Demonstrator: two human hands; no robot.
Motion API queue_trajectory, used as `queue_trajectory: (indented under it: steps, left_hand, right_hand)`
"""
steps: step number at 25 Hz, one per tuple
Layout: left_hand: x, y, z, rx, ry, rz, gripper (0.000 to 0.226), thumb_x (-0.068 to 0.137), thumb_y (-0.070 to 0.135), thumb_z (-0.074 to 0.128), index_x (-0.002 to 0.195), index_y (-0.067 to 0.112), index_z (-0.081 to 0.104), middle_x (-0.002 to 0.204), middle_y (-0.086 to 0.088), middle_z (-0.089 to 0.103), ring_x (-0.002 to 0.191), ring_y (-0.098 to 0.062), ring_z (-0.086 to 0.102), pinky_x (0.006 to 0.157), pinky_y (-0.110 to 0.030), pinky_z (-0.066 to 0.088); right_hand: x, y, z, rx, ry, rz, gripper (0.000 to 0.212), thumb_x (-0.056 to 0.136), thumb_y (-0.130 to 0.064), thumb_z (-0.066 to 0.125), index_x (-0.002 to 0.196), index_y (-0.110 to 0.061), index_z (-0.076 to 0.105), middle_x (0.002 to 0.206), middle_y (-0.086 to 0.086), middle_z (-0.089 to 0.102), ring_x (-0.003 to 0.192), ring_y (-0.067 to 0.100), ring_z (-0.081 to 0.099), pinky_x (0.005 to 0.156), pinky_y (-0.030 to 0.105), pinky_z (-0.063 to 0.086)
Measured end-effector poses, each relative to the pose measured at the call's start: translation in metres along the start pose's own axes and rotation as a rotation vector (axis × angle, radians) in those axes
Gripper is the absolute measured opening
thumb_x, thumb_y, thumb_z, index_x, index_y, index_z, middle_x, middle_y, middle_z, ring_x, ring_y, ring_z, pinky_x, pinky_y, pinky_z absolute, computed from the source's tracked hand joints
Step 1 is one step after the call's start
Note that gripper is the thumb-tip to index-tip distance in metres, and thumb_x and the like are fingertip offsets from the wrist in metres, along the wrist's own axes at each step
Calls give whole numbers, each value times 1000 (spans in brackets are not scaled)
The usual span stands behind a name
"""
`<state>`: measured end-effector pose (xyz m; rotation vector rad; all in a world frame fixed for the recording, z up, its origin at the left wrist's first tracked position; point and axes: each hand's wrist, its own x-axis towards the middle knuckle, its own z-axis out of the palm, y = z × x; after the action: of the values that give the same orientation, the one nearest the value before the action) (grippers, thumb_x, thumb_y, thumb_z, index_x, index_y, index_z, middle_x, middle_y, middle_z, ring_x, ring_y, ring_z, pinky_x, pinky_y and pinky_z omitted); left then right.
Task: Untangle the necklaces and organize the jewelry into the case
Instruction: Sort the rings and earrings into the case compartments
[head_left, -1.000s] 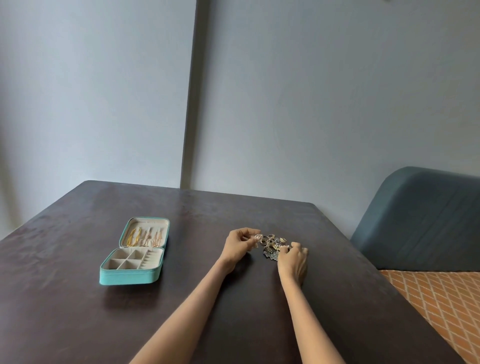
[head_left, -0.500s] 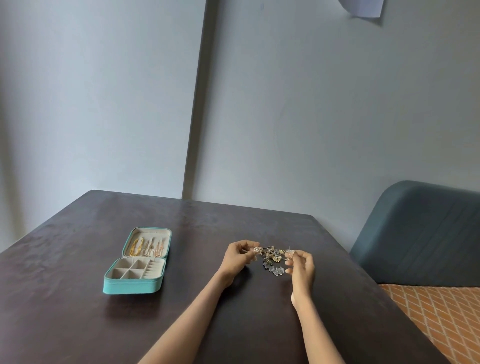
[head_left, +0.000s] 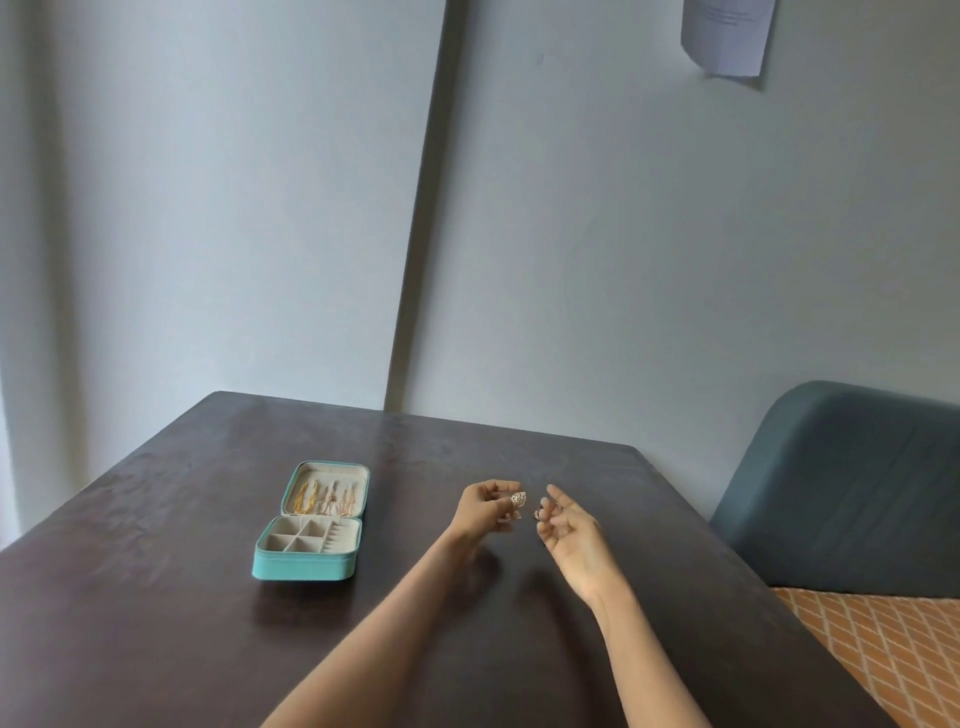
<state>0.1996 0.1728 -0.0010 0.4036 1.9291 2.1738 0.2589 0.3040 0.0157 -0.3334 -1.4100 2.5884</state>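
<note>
An open teal jewelry case lies on the dark table, left of my hands. Its lid holds several gold chains, and the base has cream compartments. My left hand is raised a little off the table and pinches a gold filigree piece at its fingertips. Just to the right, my right hand is turned palm up with its fingers curled. Small bits of the jewelry tangle show between those fingers; the rest of the tangle is hidden behind them.
The table's right edge runs close to a blue-grey padded seat back with an orange patterned cushion below it. A grey wall stands behind the table, with a paper sheet pinned high up.
My right hand has turned palm up and lifted, and the tangle that lay in plain sight between my hands is now mostly hidden. The view has tilted upward.
</note>
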Motion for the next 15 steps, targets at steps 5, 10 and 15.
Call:
queue_trajectory:
  steps: [5, 10, 15]
  left_hand:
    - [-8, 46, -38, -44, -43, -1, 21, 90, 7, 60, 111, 5, 59, 76, -4, 58, 65, -11, 56, 63, -22, 53]
    - [-38, 91, -100, 111, 27, 66, 19, 91, 5, 57, 110, 9, 57, 69, -1, 57, 50, -4, 55, 50, -17, 42]
    - [-81, 97, -175, 387, 37, -24, 32, 88, -4, 55, 120, 2, 52, 73, -8, 58, 49, -9, 58, 47, -20, 49]
  right_hand:
    - [4, 8, 62, -6, 99, 56, 50, 86, 17, 24, 133, 6, 40, 80, 13, 50, 66, 19, 49, 58, 25, 48]
    - [-4, 24, 123, 52, 129, 32, 59, 83, 20, 15, 137, 8, 35, 101, 19, 52, 90, 28, 56, 88, 32, 46]
    - [-27, 72, 174, -17, -77, 76, 41, 86, 24, 26, 119, 5, 43, 120, 24, 43, 97, 31, 53, 92, 35, 50]
